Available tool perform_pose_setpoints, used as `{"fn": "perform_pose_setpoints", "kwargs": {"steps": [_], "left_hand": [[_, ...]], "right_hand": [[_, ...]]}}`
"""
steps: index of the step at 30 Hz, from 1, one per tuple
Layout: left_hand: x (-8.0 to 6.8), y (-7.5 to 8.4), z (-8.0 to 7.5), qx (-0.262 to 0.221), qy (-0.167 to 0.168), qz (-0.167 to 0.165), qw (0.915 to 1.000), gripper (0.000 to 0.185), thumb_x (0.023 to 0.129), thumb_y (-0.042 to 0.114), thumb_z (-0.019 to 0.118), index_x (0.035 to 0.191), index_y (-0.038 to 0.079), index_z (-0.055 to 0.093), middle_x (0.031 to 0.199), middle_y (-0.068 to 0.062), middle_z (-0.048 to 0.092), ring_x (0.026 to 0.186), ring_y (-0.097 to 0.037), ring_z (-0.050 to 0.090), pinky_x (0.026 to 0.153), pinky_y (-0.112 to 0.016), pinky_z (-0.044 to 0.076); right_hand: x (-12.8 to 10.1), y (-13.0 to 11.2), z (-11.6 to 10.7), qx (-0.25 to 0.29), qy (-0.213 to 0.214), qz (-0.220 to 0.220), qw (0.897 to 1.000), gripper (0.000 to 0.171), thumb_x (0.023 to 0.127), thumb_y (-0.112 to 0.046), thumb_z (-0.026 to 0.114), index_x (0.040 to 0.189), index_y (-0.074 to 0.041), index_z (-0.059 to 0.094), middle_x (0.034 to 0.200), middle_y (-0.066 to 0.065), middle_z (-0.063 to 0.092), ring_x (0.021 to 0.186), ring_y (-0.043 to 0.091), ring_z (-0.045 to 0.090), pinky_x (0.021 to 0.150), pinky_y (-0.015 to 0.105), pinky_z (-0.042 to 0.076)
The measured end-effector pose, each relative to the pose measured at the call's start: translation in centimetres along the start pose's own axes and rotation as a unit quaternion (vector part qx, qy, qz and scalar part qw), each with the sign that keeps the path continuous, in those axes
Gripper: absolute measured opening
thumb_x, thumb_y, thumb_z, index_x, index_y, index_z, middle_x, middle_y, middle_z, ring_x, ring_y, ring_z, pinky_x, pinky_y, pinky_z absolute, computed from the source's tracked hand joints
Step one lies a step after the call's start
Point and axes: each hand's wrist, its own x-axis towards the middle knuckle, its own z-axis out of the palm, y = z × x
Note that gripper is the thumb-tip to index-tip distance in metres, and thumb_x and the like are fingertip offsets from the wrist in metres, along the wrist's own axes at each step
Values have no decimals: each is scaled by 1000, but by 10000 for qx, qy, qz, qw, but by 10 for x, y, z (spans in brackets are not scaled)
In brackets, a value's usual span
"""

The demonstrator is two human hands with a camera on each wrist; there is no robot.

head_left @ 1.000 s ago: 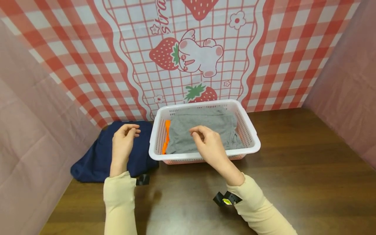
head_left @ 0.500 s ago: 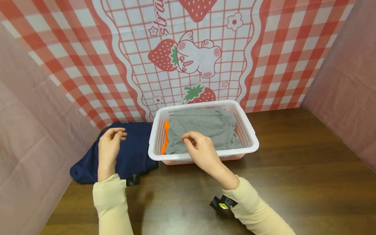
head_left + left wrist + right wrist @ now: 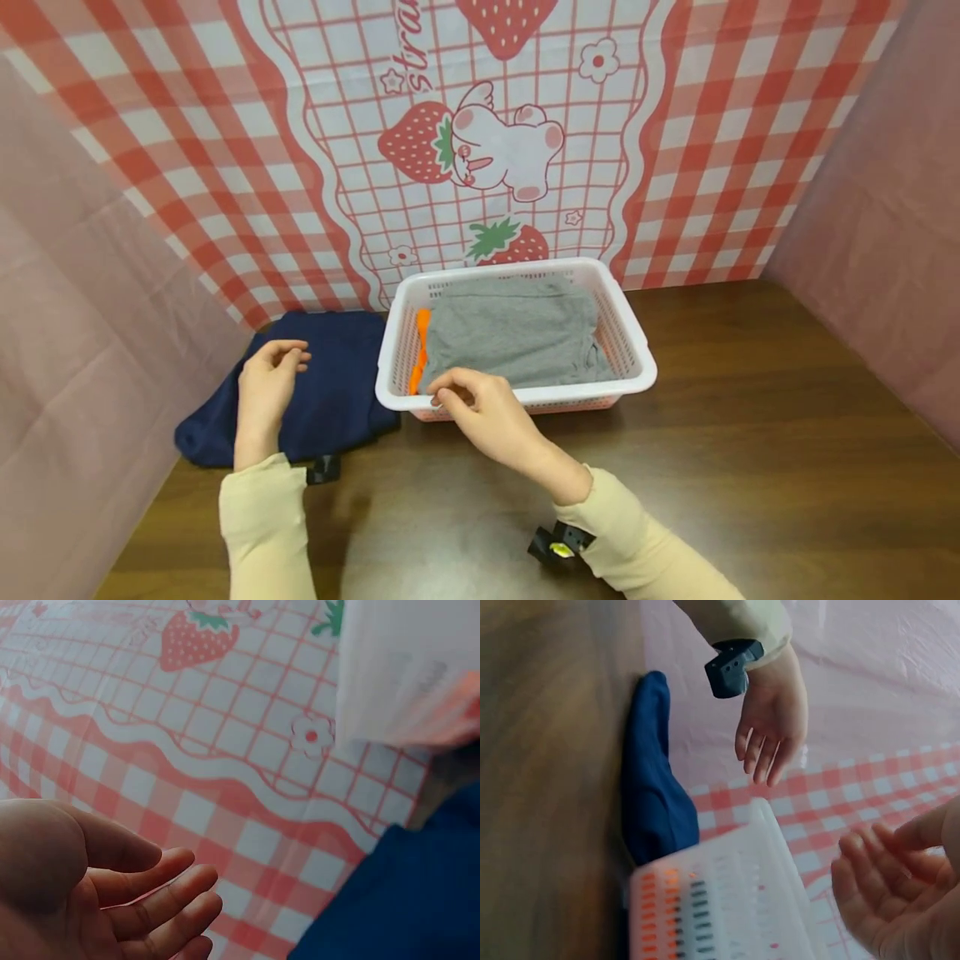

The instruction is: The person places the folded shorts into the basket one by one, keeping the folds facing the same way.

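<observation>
My left hand (image 3: 266, 387) hovers over the folded navy blue cloth (image 3: 341, 383), its fingers loosely bent and holding nothing. In the left wrist view the same hand (image 3: 127, 892) shows its relaxed fingers, with the blue cloth (image 3: 405, 892) off to the right. My right hand (image 3: 483, 412) is above the front rim of the white plastic basket (image 3: 637, 379), nothing in its loosely curved fingers. Inside the basket lies a folded grey garment (image 3: 517, 329), with a strip of orange cloth (image 3: 420, 354) showing along its left side.
The basket and the blue cloth sit side by side on a brown wooden table (image 3: 750, 433). Behind them hangs a red-and-white checked strawberry sheet (image 3: 720, 167). Pink drapes (image 3: 82, 275) close off both sides.
Both hands have drawn left and back toward the body, the left across the blue cloth, the right from over the grey garment to the basket's front rim. The cloths stay put.
</observation>
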Motion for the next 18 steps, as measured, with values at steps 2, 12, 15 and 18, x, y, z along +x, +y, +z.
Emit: {"fn": "perform_pose_setpoints", "kwargs": {"steps": [2, 12, 15, 18], "left_hand": [[1, -6, -2, 141, 43, 21, 9999, 28, 93, 19, 46, 111, 5, 62, 104, -15, 65, 69, 6, 53, 76, -22, 42], [8, -30, -17, 916, 143, 57, 9957, 30, 93, 19, 44, 110, 3, 63, 107, -18, 63, 86, -16, 57, 74, -27, 39], [9, -40, -22, 921, 219, -80, 9955, 32, 93, 19, 43, 112, 2, 61, 110, -20, 60, 100, -30, 53, 79, -35, 38], [11, -47, -26, 922, 246, -200, 9952, 33, 93, 20, 42, 114, 1, 59, 114, -21, 58, 103, -33, 51, 85, -40, 37]], "right_hand": [[-1, -1, 4, 364, -219, 31, 9991, 15, 90, -9, 52, 95, -7, 66, 84, 5, 68, 77, 12, 64, 69, 21, 50], [-3, 6, 33, 519, -1184, 272, 9912, 16, 91, -12, 52, 96, -9, 68, 82, 2, 68, 74, 5, 62, 68, 18, 48], [-3, 13, 44, 539, -1231, 334, 9904, 17, 90, -11, 52, 94, -8, 68, 80, 1, 68, 72, 2, 61, 67, 17, 48], [0, 16, 52, 384, -1288, 386, 9902, 17, 90, -11, 53, 94, -8, 69, 78, -1, 68, 70, -2, 59, 65, 15, 47]]}}
